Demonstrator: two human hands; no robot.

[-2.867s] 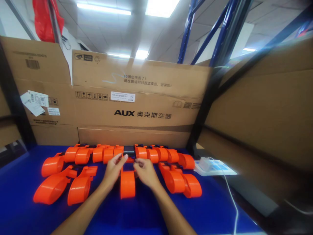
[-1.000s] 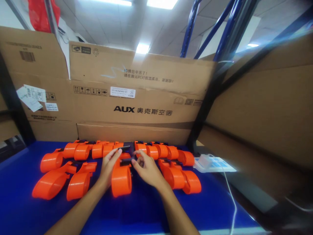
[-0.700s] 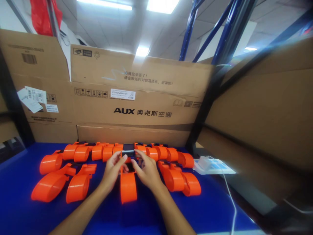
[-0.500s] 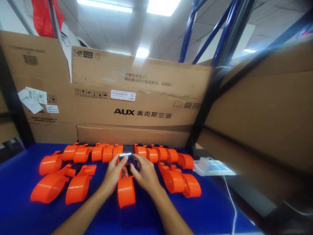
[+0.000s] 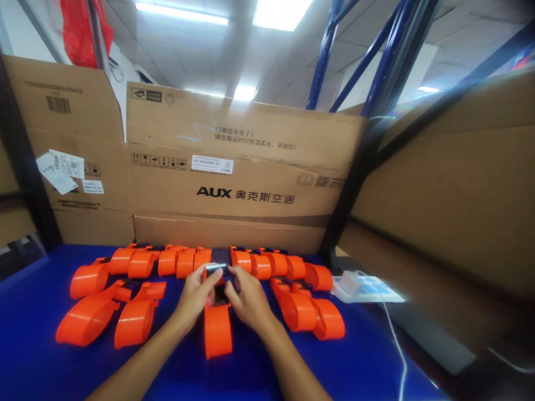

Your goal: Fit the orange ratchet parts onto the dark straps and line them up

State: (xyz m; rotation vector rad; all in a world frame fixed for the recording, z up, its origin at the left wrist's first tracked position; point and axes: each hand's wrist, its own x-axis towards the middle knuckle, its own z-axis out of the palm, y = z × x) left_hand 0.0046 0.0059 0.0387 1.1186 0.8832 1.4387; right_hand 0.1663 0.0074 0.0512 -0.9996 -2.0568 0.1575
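Note:
My left hand (image 5: 195, 296) and my right hand (image 5: 247, 299) meet over one orange plastic housing (image 5: 218, 332) that lies lengthwise on the blue table (image 5: 37, 362). Both hands pinch a small dark rectangular part (image 5: 215, 270) at the housing's far end. Just behind the fingers a second small black block (image 5: 220, 255) sits in the row of orange housings (image 5: 259, 264). What lies under my fingers is hidden.
Two orange housings (image 5: 108, 318) lie at the left and two more (image 5: 311, 312) at the right. A white power strip (image 5: 368, 287) with a white cable rests at the table's right edge. Large cardboard boxes (image 5: 234, 178) wall the back and right.
The orange housing has been turned and shifted slightly between my hands. The dark part has come down from my raised fingertips onto the housing's far end, with both hands closing on it.

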